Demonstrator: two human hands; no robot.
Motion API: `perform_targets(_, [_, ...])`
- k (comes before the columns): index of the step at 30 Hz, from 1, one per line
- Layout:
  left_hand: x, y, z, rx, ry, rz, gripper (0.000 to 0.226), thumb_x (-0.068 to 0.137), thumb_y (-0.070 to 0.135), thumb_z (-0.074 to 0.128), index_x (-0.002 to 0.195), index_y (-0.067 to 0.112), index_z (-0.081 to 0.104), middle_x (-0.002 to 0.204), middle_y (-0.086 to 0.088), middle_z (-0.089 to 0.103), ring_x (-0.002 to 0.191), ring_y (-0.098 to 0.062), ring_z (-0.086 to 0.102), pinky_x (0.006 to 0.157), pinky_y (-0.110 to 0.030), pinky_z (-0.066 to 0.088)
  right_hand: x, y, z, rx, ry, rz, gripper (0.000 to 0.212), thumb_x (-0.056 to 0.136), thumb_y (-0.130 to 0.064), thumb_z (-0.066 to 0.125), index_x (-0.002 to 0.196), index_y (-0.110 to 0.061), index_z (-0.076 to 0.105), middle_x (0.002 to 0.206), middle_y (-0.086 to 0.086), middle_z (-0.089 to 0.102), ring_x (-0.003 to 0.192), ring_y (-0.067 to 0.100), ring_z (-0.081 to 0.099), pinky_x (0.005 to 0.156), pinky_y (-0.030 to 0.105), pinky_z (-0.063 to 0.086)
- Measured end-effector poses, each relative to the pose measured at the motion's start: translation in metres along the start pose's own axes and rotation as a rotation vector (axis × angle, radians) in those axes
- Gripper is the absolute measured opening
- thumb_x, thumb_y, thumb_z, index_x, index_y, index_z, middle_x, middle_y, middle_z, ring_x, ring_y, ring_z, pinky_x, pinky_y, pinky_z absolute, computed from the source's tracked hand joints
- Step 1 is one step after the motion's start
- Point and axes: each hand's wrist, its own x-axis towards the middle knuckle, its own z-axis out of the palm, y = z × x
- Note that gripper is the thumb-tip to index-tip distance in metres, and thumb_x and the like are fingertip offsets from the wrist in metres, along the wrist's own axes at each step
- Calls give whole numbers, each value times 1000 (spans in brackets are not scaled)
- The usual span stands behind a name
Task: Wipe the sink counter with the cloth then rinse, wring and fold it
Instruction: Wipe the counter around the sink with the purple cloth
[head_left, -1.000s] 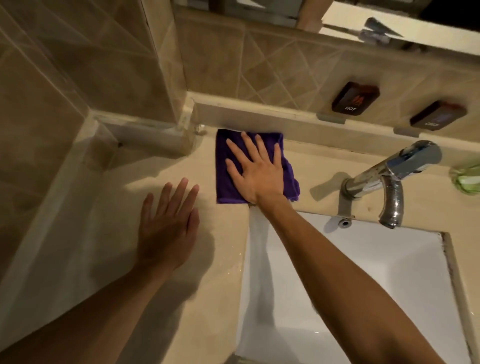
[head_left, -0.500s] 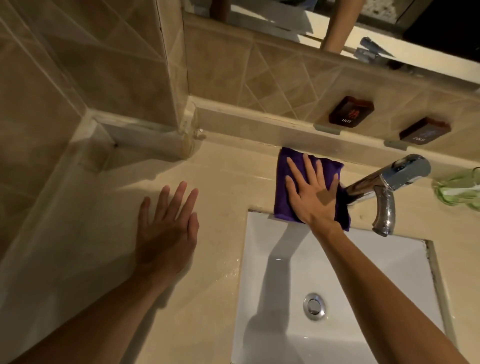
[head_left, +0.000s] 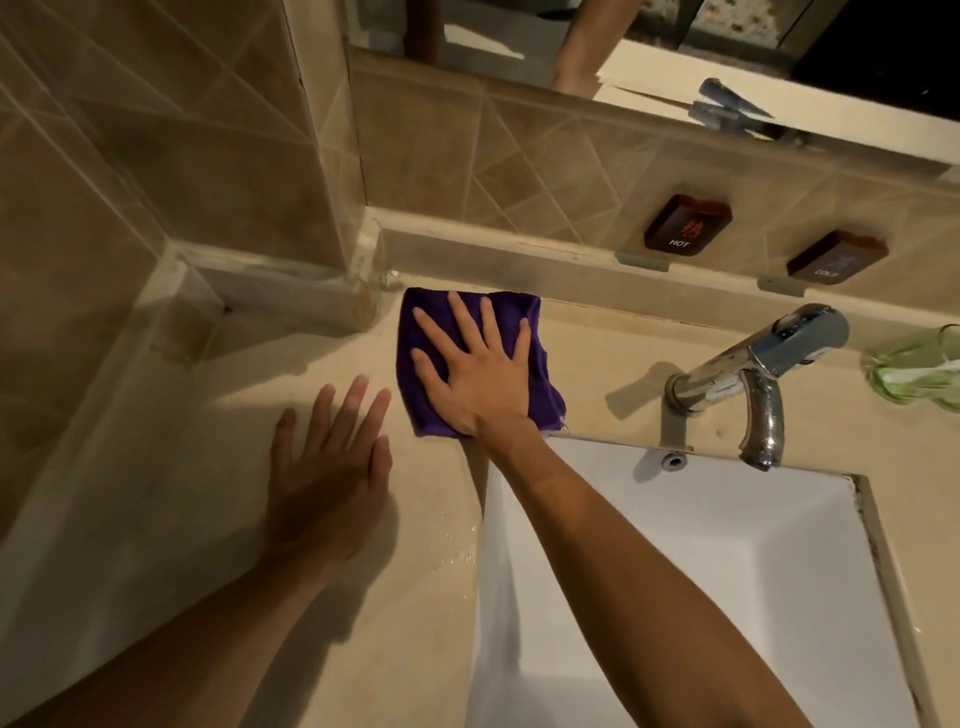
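Note:
A purple cloth lies flat on the beige sink counter, at the back by the wall ledge and just behind the basin's left corner. My right hand presses flat on the cloth with fingers spread, palm down. My left hand rests flat on the bare counter to the left of the cloth, fingers apart, holding nothing. The white basin sits to the right, under my right forearm.
A chrome faucet juts over the basin's back edge. A green glass item lies at the far right. Dark HOT and COLD plates hang on the tiled wall. Tiled walls close the left corner. Water drops dot the counter near the basin.
My right hand slid the cloth right toward the faucet, then back left to the counter's back near the wall corner. My left hand stayed flat in place.

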Motion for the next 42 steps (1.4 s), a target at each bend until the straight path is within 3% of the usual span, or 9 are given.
perform_targets(7, [-2,-1,-2,26,28,17,57,102,42,23,158,34,30,168,5,27,154,-25,26,120,-51,21,-14,69,-19,-29,38,67,54,97,-69,20,150,-57,21,167,-14,16,155,16,9,122,59,2])
perform_targets(13, [-2,1,-2,15,50,12,57,101,41,24,157,34,34,167,6,29,153,-24,28,119,-51,22,-32,148,-37,-71,-22,210,56,97,-71,11,152,-58,10,168,-17,3,155,12,-4,122,57,-5])
perform_targets(18, [-1,0,-2,15,37,7,57,101,41,25,158,34,32,167,6,28,154,-24,27,120,-52,22,-36,134,-33,-37,0,231,55,100,-65,14,154,-54,10,168,-15,2,155,14,-4,120,58,-10])
perform_targets(24, [-1,-3,-1,-3,9,12,59,100,44,21,158,35,30,168,7,24,154,-22,26,120,-51,20,-63,128,-20,-105,95,225,53,101,-59,15,154,-52,18,167,-13,14,155,13,8,120,55,1])
perform_targets(29, [-1,2,0,9,40,18,59,101,42,20,158,31,32,167,4,27,153,-25,29,120,-52,20,-59,131,-27,-29,29,262,53,99,-65,14,151,-58,10,168,-17,2,155,10,-6,120,60,-7])
perform_targets(35, [-1,2,4,28,51,8,58,101,43,23,157,32,35,166,5,30,151,-26,32,119,-50,22,-34,135,-36,-45,-67,244,55,95,-73,5,149,-62,-3,167,-14,-12,154,24,-16,110,74,-14])
perform_targets(42, [0,3,5,27,54,-6,59,99,44,24,157,33,35,166,6,31,152,-26,32,120,-49,21,-27,137,-38,-22,-66,216,53,98,-68,8,150,-61,3,168,-13,-2,155,25,-10,110,74,-13])
